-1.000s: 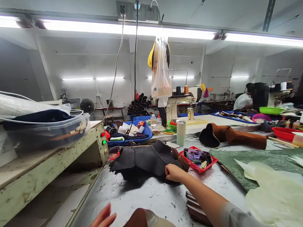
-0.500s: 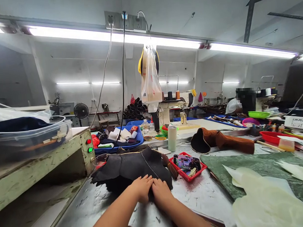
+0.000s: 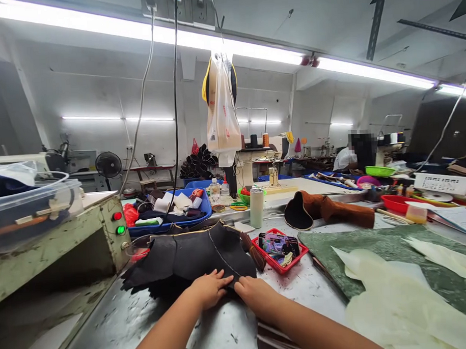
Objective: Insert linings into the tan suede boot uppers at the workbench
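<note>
A black leather piece (image 3: 193,255) with a pale stitched seam and a light upper edge lies on the metal worktop in front of me; more dark layers show at its lower left. My left hand (image 3: 211,288) rests on its near edge, fingers spread and flat. Just to the right, my right hand (image 3: 253,292) has its fingers curled onto the same edge near the seam's lower end, and the fingertips are partly hidden. Below my right forearm lie brown strips (image 3: 275,341).
A red basket (image 3: 284,267) holding a phone (image 3: 278,245) sits right of the leather. Behind are a pale tumbler (image 3: 256,209), a brown boot-shaped piece (image 3: 333,211) and a blue tray (image 3: 205,203). A green mat (image 3: 323,253) bears cream sheets (image 3: 397,286). A person (image 3: 345,159) sits far back.
My hands have moved slightly apart. The right fingers have curled at the leather's edge, while the left fingers have spread. The whole view has shifted, so things appear further left.
</note>
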{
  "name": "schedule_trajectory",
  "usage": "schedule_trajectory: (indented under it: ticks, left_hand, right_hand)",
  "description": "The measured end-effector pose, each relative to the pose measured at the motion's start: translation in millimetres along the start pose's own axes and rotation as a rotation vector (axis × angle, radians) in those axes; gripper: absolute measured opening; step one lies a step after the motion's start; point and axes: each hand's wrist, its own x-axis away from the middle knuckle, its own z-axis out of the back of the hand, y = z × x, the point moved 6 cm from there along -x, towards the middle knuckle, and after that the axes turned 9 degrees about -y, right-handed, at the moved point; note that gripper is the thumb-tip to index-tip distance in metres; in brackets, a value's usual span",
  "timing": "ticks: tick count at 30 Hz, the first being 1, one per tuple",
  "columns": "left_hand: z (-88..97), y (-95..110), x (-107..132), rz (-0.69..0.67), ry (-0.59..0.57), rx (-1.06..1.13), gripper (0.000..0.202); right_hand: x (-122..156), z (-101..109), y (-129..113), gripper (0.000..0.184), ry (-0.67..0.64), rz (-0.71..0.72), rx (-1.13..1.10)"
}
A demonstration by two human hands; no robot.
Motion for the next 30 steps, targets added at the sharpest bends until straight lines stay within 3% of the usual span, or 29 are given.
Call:
schedule_trajectory:
  ticks: [8,14,17,21,25,30]
  left_hand:
    - [-2.2,-1,0,0.007,0.013,0.016,0.055]
    - [-3.2,-4,-4,-0.013,0.017,0.039,0.052]
    - [-1.9,-5,-5,-0.018,0.013,0.046,0.053]
    - [-0.5,-4,-4,-0.011,0.003,0.055,0.056]
    - [-3.4,-3,-4,0.0,-0.019,0.052,0.059]
    - [2.8,-3,0,0.021,-0.034,0.04,0.07]
  right_hand:
    - [8,12,-10,0.027,-0.038,-0.153,-0.001]
    - [9,28,26,0.019,-0.116,-0.301,-0.125]
    - [17,26,38,0.023,-0.21,-0.271,-0.158]
    - [32,21,31,0.029,-0.271,-0.162,-0.135]
    - [40,18,22,0.022,-0.225,-0.091,-0.068]
    - [53,3,20,0.035,-0.141,0.077,0.051]
